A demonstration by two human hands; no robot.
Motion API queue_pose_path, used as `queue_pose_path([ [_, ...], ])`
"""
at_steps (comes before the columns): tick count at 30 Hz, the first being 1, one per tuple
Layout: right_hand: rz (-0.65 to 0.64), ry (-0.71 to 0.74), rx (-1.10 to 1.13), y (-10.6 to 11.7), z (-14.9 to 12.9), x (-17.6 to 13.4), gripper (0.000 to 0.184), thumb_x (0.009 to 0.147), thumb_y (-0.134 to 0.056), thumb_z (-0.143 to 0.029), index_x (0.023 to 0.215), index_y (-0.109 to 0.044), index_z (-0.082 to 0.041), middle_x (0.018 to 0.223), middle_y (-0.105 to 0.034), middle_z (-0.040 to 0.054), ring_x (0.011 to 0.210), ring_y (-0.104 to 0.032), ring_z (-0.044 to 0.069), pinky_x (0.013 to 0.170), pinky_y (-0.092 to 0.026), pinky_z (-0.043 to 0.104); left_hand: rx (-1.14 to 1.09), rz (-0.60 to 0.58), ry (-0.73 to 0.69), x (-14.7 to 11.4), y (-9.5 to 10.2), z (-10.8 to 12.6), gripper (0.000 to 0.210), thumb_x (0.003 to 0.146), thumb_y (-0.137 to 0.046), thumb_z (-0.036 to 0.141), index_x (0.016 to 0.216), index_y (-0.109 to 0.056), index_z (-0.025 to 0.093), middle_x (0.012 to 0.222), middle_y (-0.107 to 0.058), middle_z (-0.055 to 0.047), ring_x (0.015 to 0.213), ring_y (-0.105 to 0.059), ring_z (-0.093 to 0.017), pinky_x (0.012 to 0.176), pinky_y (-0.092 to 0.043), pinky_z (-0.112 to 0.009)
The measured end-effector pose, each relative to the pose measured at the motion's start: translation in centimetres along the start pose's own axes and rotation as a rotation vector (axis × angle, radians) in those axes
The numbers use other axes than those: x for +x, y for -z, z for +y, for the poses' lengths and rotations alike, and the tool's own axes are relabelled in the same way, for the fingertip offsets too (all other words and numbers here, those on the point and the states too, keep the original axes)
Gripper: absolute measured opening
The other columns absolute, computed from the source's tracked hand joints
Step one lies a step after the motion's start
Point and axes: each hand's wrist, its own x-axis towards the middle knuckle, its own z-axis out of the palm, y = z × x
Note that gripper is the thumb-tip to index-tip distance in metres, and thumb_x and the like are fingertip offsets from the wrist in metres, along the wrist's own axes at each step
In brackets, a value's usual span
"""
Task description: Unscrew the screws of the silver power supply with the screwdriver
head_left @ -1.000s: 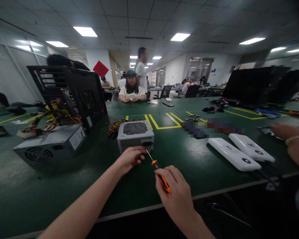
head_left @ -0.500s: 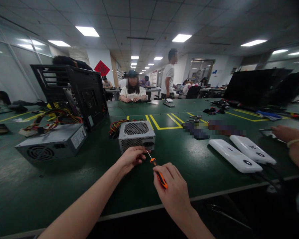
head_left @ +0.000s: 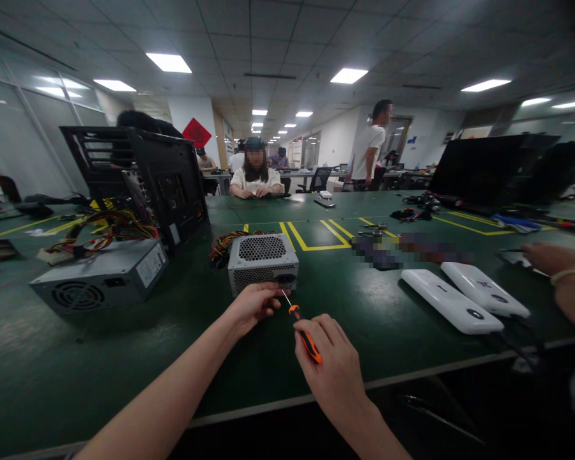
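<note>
A silver power supply (head_left: 263, 246) with a honeycomb grille sits on the green table, its socket side facing me. My left hand (head_left: 256, 305) is at the lower front of this box, fingers partly curled and closed around the screwdriver's tip. Whatever those fingers pinch is too small to make out. My right hand (head_left: 333, 358) grips the orange and black handle of a screwdriver (head_left: 311, 348). Its thin shaft points up and left, the tip meeting my left fingertips by the box. Colored cables (head_left: 223, 246) bunch behind the power supply's left side.
Another power supply (head_left: 96, 275) lies left, beside a black computer case (head_left: 144, 179). Two white devices (head_left: 450, 300) with cords rest at right, near another person's hand (head_left: 556, 257). Across the table (head_left: 316, 291) sits a person (head_left: 255, 176). Black monitors (head_left: 493, 169) stand far right.
Both of my hands, the screwdriver and the power supply stay practically in place. In the background, a standing person in white has moved to the right.
</note>
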Motion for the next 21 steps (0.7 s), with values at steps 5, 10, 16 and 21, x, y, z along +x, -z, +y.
queue_pose_path([
  [5,-0.001,0.006,0.000,-0.13,0.08,0.13,0.014,0.079,-0.047,-0.010,0.086,-0.057,-0.017,0.075,-0.052,0.0035,0.070,-0.051,0.015,0.064,-0.043,0.028,0.001,-0.004,-0.001,-0.01,-0.11,0.02,0.016,0.070,-0.058,0.009,0.085,-0.063,0.011,0.099,-0.065,-0.012,0.049,-0.050,-0.002,0.035,-0.031,-0.011],
  [10,0.007,0.020,-0.002,-0.16,0.06,0.12,0.014,0.080,-0.046,-0.010,0.086,-0.057,-0.017,0.074,-0.052,0.0034,0.069,-0.050,0.015,0.064,-0.043,0.028,0.016,-0.003,-0.004,-0.07,-0.18,0.08,0.016,0.070,-0.057,0.010,0.085,-0.063,0.010,0.100,-0.064,-0.013,0.048,-0.049,-0.002,0.035,-0.030,-0.011],
  [16,-0.001,0.022,-0.049,-0.12,-0.25,0.24,0.014,0.080,-0.046,-0.011,0.085,-0.057,-0.017,0.073,-0.052,0.0035,0.068,-0.050,0.015,0.063,-0.043,0.028,0.071,-0.018,-0.027,0.09,-0.16,-0.17,0.019,0.072,-0.055,0.012,0.090,-0.060,0.010,0.102,-0.062,-0.012,0.050,-0.049,-0.002,0.038,-0.031,-0.012],
  [21,-0.047,0.016,-0.124,-0.10,-0.45,0.20,0.014,0.082,-0.044,-0.015,0.086,-0.057,-0.018,0.073,-0.053,0.0037,0.067,-0.052,0.015,0.061,-0.043,0.027,0.452,-0.003,-0.180,-0.30,0.22,-0.38,0.019,0.077,-0.048,0.019,0.093,-0.056,0.013,0.086,-0.063,-0.007,0.051,-0.050,-0.007,0.042,-0.035,-0.018],
])
